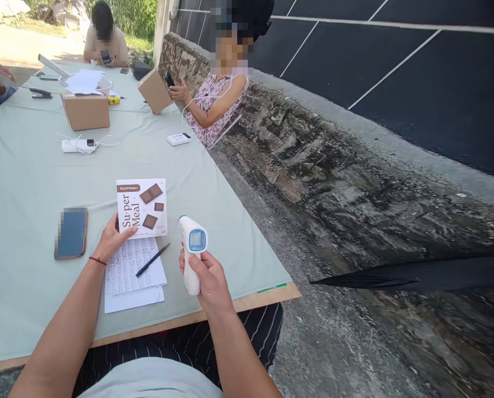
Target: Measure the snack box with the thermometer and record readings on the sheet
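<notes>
The table (213,202) wears a pale green cloth with soft creases, and it stands outdoors on grey ground (296,337), beside a rough stone wall (333,171) on the right. One person (105,48) sits at the far end, another person (217,102) at the right side. The left hand (116,235) is clamped on the lower left corner of the white box (144,205), at the far side of the papers (134,276); whether this box rests on the cloth, I cannot tell. The right hand (206,273) is closed around the handle of the white thermometer (192,249), not far from the near wooden edge (184,320). A pen (152,260) lies on the papers. On the left, a wide stretch of cloth surrounds the blue phone (71,233); on the right, only a narrower strip separates the thermometer from the slanting table edge.
</notes>
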`<state>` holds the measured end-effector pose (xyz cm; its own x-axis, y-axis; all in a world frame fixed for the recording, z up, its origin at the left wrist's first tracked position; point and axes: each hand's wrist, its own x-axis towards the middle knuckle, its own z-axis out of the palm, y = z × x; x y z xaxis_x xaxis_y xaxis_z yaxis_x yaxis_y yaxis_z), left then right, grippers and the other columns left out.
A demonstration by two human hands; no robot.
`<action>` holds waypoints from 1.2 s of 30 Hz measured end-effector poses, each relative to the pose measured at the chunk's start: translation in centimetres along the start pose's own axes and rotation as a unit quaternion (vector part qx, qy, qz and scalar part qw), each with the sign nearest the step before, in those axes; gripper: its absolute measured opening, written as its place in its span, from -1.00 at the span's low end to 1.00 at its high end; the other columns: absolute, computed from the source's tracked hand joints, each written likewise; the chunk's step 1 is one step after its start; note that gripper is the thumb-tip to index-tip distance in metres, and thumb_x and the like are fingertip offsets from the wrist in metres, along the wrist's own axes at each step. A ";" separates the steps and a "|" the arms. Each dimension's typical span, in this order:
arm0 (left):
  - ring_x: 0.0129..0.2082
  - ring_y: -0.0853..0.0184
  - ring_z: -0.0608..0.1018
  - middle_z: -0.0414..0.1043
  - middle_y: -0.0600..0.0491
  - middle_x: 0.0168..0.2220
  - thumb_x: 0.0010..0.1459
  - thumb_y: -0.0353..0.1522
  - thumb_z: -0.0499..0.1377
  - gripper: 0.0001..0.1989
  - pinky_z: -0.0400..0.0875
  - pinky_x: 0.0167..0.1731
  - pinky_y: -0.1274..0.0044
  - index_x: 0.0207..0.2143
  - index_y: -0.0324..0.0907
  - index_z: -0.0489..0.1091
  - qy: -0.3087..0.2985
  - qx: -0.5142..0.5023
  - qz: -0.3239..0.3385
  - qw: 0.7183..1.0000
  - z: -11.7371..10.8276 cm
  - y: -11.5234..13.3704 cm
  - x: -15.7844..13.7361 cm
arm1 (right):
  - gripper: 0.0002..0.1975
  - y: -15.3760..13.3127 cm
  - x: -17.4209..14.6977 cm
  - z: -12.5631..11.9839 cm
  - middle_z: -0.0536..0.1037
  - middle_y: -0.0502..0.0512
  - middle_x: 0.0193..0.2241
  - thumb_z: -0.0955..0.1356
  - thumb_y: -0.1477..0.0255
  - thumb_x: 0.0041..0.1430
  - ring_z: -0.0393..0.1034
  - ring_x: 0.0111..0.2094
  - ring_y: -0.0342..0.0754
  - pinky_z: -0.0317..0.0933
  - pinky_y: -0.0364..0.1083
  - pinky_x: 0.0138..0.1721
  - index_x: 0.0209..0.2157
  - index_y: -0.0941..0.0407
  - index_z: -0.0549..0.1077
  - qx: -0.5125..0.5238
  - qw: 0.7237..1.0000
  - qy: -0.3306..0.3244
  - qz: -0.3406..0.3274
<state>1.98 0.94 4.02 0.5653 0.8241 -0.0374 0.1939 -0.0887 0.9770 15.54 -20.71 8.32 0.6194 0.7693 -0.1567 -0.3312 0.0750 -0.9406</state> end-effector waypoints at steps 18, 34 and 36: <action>0.13 0.05 0.46 0.33 -0.22 0.15 -0.12 -0.10 0.44 0.15 0.37 0.14 0.21 0.38 -0.16 -0.13 0.085 -0.068 0.037 0.993 0.2 -1.8 0.3 | -0.47 7.2 6.3 -8.8 0.50 0.26 -0.08 0.34 0.20 0.13 0.35 -0.01 0.17 0.16 0.04 -0.04 0.09 0.17 0.41 -0.598 0.786 0.156 -0.034; 0.32 0.06 0.22 0.02 -0.20 0.35 0.15 -0.05 0.26 -0.04 0.20 0.26 0.18 0.40 -0.01 -0.27 0.108 0.002 0.173 0.979 -1.1 -5.1 1.9 | -0.72 10.5 5.7 -5.0 0.39 0.22 -0.17 0.28 0.43 0.30 0.28 -0.14 0.09 0.16 0.01 -0.14 0.01 0.12 0.48 -0.592 0.745 0.062 -0.301; 0.23 0.07 0.32 0.14 -0.24 0.27 0.17 -0.10 0.25 -0.15 0.29 0.18 0.20 0.35 -0.08 -0.12 0.184 0.071 0.213 0.957 -1.0 -4.5 1.5 | -0.69 10.9 5.8 -3.9 0.39 0.18 -0.22 0.26 0.49 0.30 0.27 -0.19 0.05 0.14 -0.02 -0.18 0.02 0.10 0.49 -0.587 0.748 0.023 -0.308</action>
<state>1.17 3.14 -0.25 0.3021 0.8353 0.4594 0.1316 -0.5139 0.8477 18.30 -17.86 -4.02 0.4301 0.7930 0.4315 0.8643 -0.2235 -0.4506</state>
